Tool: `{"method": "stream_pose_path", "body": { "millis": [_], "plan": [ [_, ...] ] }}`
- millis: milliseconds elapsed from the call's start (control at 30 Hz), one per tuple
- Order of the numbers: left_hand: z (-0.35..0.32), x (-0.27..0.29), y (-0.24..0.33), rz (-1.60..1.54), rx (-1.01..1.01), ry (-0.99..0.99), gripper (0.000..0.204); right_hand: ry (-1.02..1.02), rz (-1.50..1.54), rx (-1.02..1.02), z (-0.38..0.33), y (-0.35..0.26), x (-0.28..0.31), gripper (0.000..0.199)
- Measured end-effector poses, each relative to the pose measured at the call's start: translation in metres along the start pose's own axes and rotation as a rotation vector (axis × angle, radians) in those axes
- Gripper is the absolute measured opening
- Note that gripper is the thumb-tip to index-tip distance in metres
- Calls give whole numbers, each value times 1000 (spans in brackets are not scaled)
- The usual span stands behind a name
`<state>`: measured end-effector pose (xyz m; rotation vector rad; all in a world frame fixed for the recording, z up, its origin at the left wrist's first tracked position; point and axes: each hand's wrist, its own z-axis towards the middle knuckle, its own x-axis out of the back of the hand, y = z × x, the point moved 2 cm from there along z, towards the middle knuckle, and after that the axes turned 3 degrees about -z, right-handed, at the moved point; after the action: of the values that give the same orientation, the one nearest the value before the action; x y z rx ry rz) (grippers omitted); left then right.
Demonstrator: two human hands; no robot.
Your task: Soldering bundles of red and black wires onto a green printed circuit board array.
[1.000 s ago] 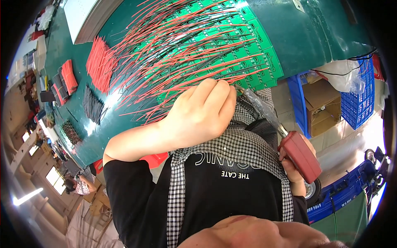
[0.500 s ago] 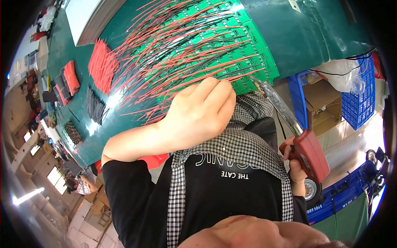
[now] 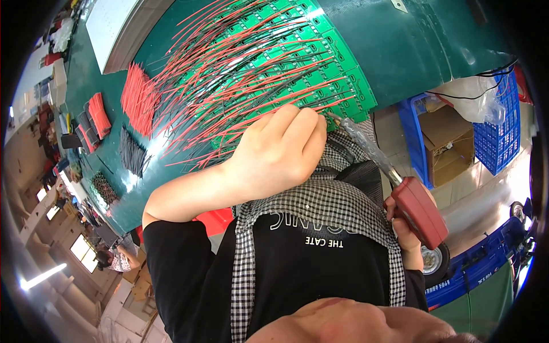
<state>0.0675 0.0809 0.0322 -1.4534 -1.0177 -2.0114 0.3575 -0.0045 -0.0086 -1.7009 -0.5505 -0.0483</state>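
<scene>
My left hand (image 3: 280,146) is closed at the near edge of a sheet of green circuit boards (image 3: 337,63). Its fingertips are turned down and hidden, so what they pinch does not show. Many red and black wires (image 3: 246,94) fan across the boards, some running up to this hand. On the right, my right hand (image 3: 403,226) is wrapped round the red handle of a soldering gun (image 3: 420,211). The gun's metal barrel slants up to the left, its tip close beside my left fingers at the boards' near edge.
Left of the boards lie a pile of red wires (image 3: 136,100), black wires (image 3: 132,151) and smaller red bundles (image 3: 99,114) on the green table (image 3: 400,51). A white box (image 3: 114,28) stands at the far left. Blue crates (image 3: 496,128) and a cardboard box (image 3: 449,143) stand at right.
The soldering gun has moved left, bringing its tip nearer my left fingers. My left hand stays closed in nearly the same place. The boards and wires sit slightly further left in view.
</scene>
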Motion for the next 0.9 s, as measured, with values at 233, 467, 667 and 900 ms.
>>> {"method": "stream_pose_path", "body": {
  "millis": [233,467,667,900],
  "plan": [
    [0,-9,-5,80,-84,142,21,-54,-43,82,6,0,1,67],
    [0,-11,-4,95,-83,151,21,-55,-26,53,2,-4,0,69],
    [0,-9,-3,92,-72,123,19,122,119,-113,-5,0,-2,76],
    [3,-3,-1,110,-82,125,17,139,342,-211,13,-22,-8,75]
  ]
}}
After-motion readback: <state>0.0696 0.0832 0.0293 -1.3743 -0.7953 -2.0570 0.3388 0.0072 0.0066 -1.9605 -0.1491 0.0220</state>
